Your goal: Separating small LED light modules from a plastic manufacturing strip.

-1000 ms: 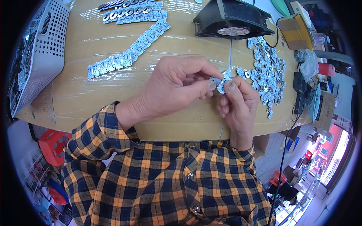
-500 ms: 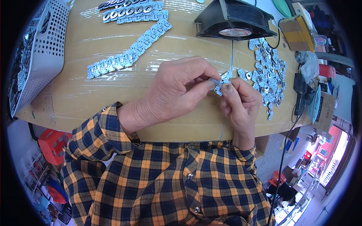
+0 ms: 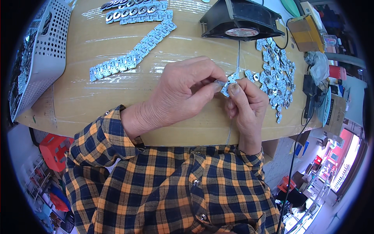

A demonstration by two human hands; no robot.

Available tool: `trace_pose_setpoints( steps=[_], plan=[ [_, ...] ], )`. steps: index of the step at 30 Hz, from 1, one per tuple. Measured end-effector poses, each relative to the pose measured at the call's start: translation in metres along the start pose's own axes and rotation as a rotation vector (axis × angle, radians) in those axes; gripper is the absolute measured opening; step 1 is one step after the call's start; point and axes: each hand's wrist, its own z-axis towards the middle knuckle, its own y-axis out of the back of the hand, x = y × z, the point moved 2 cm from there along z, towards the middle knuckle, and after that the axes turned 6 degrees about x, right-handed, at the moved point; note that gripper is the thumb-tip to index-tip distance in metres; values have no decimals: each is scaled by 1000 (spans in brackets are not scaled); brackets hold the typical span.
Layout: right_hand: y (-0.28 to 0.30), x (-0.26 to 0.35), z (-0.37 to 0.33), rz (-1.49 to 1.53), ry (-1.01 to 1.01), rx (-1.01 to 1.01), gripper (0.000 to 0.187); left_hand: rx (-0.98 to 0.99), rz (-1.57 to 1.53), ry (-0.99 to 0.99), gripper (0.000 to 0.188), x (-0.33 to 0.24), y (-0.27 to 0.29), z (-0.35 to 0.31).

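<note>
Over the middle of the table, my left hand (image 3: 180, 89) and my right hand (image 3: 249, 102) meet fingertip to fingertip. Both are closed in a pinch on a small silvery metal plate (image 3: 224, 91), partly covered by my thumbs and fingers. Whether it is one piece or two joined together, I cannot tell. Just right of my right hand lies a loose pile of similar metal plates (image 3: 277, 78). Beyond my left hand, a bent row of plates (image 3: 117, 66) lies edge to edge, and more rows with round rings (image 3: 134, 11) lie farther back.
At the far side stands a black fan (image 3: 239, 21). A white perforated basket (image 3: 43, 54) filled with metal parts is on the left. Along the right edge are a cardboard box (image 3: 307, 33), a clear plastic bag (image 3: 319, 66), a black adapter (image 3: 310, 86) and a hanging cable (image 3: 291, 167).
My right hand has shifted very slightly left, and its thumb has moved a little on the plate. Both hands keep their pinch; the rows and pile look the same.
</note>
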Motion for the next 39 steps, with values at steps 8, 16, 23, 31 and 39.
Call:
trace_pose_setpoints(
  steps=[8, 16, 23, 31, 39],
  plan=[
    [7, -1, 1, 35, 37, -137, 23, 107, 63, -117, 15, -8, -12, -6],
    [3, -3, -4, 11, 83, -70, 23, -18, -95, 6, 19, -2, -7, -2],
    [0, -3, -5, 11, 79, -83, 23, 25, 25, 0, 18, 0, -6, -4],
    [41, 6, -11, -895, 169, -184, 20, -11, -224, 343, 15, 1, -5, 0],
    [24, 16, -16, -641, 122, -205, 17, -40, -457, 304, 17, 5, -5, 2]
  ],
)
